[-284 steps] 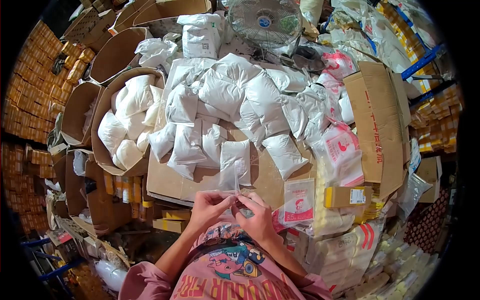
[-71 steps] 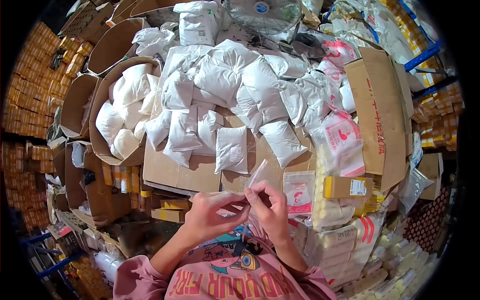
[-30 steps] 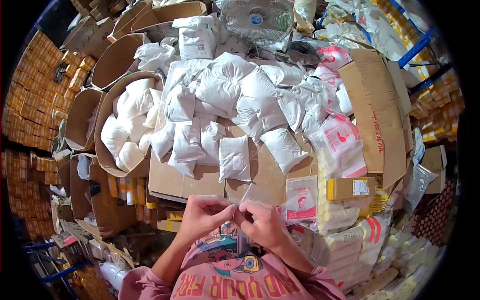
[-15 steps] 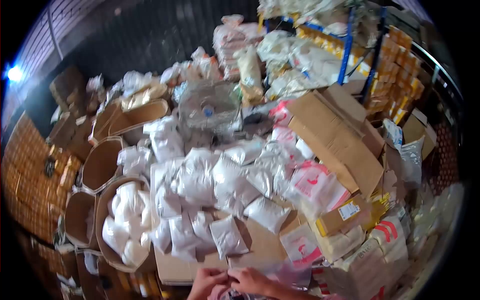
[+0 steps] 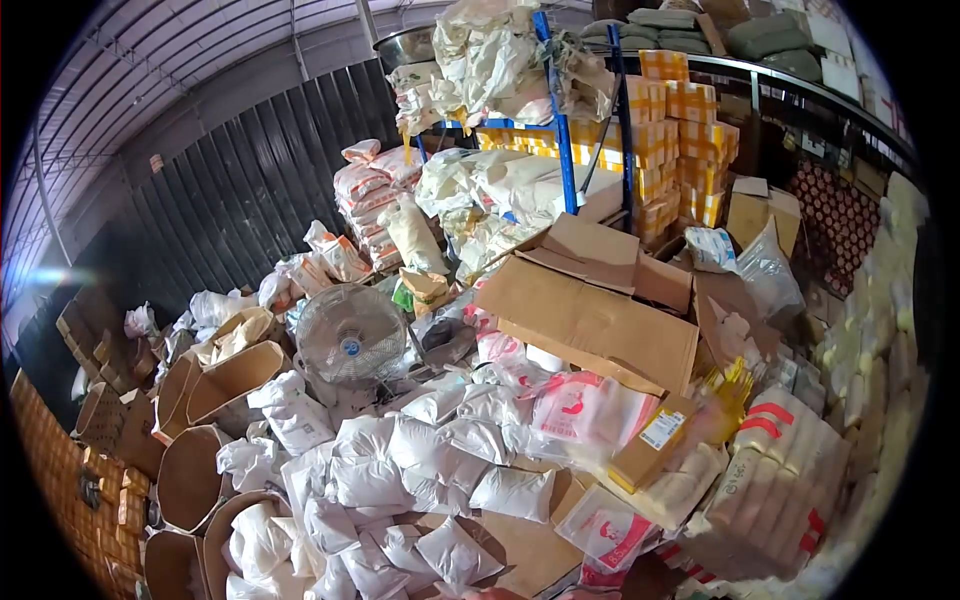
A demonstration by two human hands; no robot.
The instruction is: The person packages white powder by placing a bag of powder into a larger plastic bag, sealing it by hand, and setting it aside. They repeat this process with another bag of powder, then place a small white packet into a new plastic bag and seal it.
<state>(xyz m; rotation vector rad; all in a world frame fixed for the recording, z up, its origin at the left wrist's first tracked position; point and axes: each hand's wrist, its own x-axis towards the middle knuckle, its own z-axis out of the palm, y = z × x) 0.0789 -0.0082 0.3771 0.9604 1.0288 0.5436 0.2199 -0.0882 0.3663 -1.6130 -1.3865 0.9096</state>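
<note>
Hands (image 5: 489,594) have slipped to the bottom edge, their grip impossible to tell. Thin plastic bag (image 5: 606,532) nearby likely rewards light pinching

Hand: you are showing only a thin strip of hand (image 5: 488,594) at the bottom edge of the view, close to its middle.
Side: you are showing too little to tell whether that strip belongs to the left or the right.
Fingers: you are having them cropped by the frame, so their bend and spread are going unseen.
Grip: you are hiding whether the fingers are pinching or lying loose.
Wrists and forearms: you are holding these below the frame, their angle hidden.
Head: you are looking well out ahead, your line of sight passing above your hands.
</note>
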